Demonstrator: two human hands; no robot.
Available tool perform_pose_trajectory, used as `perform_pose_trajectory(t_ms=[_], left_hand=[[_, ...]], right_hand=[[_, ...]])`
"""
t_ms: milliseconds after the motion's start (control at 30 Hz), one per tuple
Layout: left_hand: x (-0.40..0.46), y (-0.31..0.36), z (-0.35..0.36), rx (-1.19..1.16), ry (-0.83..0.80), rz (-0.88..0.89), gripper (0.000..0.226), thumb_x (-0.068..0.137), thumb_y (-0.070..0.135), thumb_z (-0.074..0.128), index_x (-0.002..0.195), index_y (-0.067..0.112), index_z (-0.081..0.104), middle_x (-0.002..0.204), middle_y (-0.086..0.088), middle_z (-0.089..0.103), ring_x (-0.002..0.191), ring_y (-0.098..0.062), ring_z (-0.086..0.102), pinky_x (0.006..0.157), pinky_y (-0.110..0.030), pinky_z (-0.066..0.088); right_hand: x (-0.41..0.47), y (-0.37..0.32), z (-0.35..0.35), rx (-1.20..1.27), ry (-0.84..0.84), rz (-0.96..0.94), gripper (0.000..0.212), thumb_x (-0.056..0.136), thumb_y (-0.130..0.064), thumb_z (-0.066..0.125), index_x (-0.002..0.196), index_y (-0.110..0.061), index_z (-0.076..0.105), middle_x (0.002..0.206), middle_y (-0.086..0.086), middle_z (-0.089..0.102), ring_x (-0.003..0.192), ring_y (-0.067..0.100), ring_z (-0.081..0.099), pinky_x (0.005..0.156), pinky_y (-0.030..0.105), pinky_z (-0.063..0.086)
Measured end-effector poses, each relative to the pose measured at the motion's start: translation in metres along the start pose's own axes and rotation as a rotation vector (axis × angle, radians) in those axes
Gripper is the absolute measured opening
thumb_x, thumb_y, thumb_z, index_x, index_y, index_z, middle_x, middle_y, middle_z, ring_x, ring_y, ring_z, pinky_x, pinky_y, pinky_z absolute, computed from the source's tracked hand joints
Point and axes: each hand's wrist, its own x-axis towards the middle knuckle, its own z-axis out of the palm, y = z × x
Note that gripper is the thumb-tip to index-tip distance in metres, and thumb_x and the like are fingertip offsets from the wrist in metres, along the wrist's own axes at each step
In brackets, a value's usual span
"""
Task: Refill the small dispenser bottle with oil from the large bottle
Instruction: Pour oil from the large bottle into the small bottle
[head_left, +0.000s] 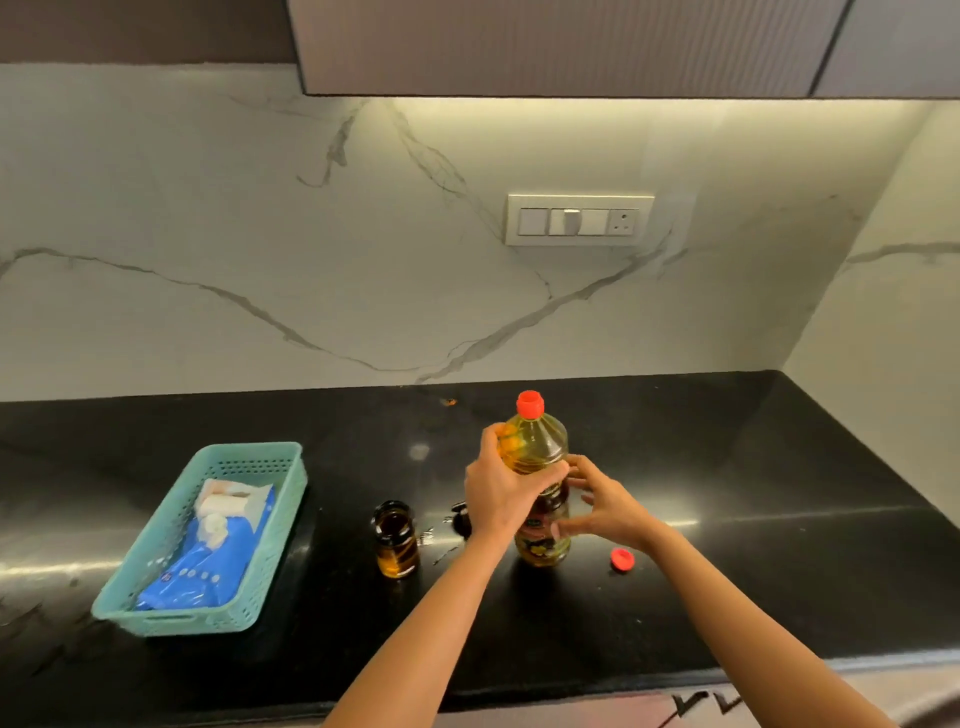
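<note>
Large oil bottle (537, 457) at frame centre gripped by left hand (501, 491), right hand (605, 506) fingers loosely spread beside it, open dispenser bottle (396, 538) lower left, black countertop (727, 493), marble backsplash (260, 234).

A black stone counter (727, 519) runs along the marble wall and carries everything here. At its left stands a teal basket (280, 499), set at a slant. Near the middle sits a small bottle (396, 540), open-topped, with amber oil in its lower part. Just right of it lies a dark cap (460, 517), partly hidden behind a wrist. The big bottle (537, 452) stands upright further right, its base on the counter. A red cap (622, 559) lies near it to the right, apart from it.
</note>
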Motion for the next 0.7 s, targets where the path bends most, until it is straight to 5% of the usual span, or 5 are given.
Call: perform_pose_trajectory(t_ms=[167,333,500,700], left_hand=[[0.006,0.004,0.028,0.05,-0.063,0.056,0.078,0.057,0.053,0.082,0.121,0.028,0.045,0.11,0.009,0.064,0.101,-0.014,0.062,0.088,-0.033,0.054],[0.009,0.009,0.055,0.071,-0.101,0.073,0.079,0.058,0.05,0.083,0.123,0.026,0.044,0.114,0.006,0.064,0.104,-0.017,0.06,0.089,-0.036,0.053],[0.013,0.01,0.075,0.094,-0.125,0.065,0.078,0.059,0.05,0.082,0.122,0.026,0.044,0.113,0.006,0.064,0.103,-0.017,0.061,0.085,-0.033,0.052],[0.023,0.009,0.085,0.146,-0.176,0.089,0.08,0.058,0.053,0.081,0.121,0.025,0.04,0.113,0.004,0.061,0.102,-0.017,0.061,0.08,-0.03,0.051]], right_hand=[[-0.013,0.054,-0.031,-0.249,0.23,0.222,0.041,0.078,-0.013,0.07,0.117,-0.013,0.06,0.123,0.008,0.06,0.104,0.019,0.057,0.087,0.026,0.047],[-0.032,0.093,-0.028,-0.349,0.123,0.434,0.048,0.079,-0.011,0.068,0.125,-0.015,0.054,0.125,0.014,0.055,0.09,0.019,0.056,0.074,0.022,0.046],[-0.032,0.102,-0.004,-0.357,0.089,0.397,0.059,0.082,-0.015,0.066,0.136,-0.023,0.044,0.136,0.01,0.041,0.121,0.024,0.048,0.098,0.029,0.043],[-0.015,0.101,0.015,-0.364,0.116,0.412,0.056,0.083,-0.025,0.067,0.135,-0.021,0.046,0.132,0.008,0.042,0.121,0.026,0.048,0.102,0.032,0.042]])
